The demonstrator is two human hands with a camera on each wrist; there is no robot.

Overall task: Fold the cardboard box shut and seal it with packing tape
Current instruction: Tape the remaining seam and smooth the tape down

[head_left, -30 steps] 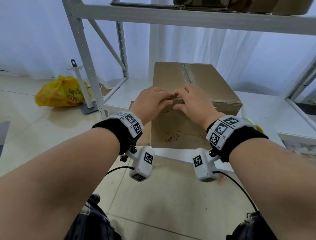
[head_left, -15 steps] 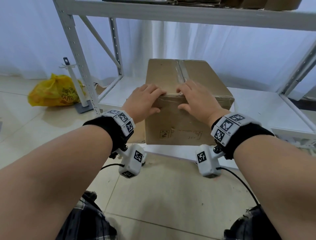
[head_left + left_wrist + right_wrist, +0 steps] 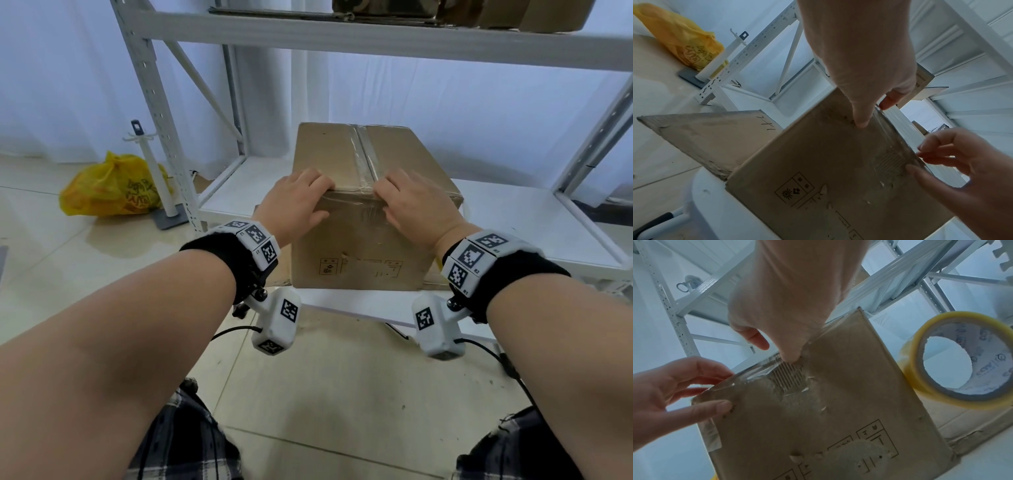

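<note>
White metal shelving against a pale curtain, tiled floor underneath. On the low shelf board sits the cardboard box, flaps already folded down.

Grip first: left hand and right hand both lie draped over the near top edge of the box, fingers flat on the lid, thumbs down the front face. Neither hand is clamped around anything; they just press. In the wrist views each thumb tip sits on the front panel close to where the clear tape wraps over the edge.

The box is a plain brown corrugated block, its long axis running away from the person, and the shiny tape strip follows the centre seam the same way. The front face is scuffed, with printed handling symbols low down and a patch where the top paper has torn off to bare ribbing.

A roll of packing tape, yellowish with a grey core, stands on edge just beside the box's right side. A yellow plastic bag sits on the floor off to the left.
</note>
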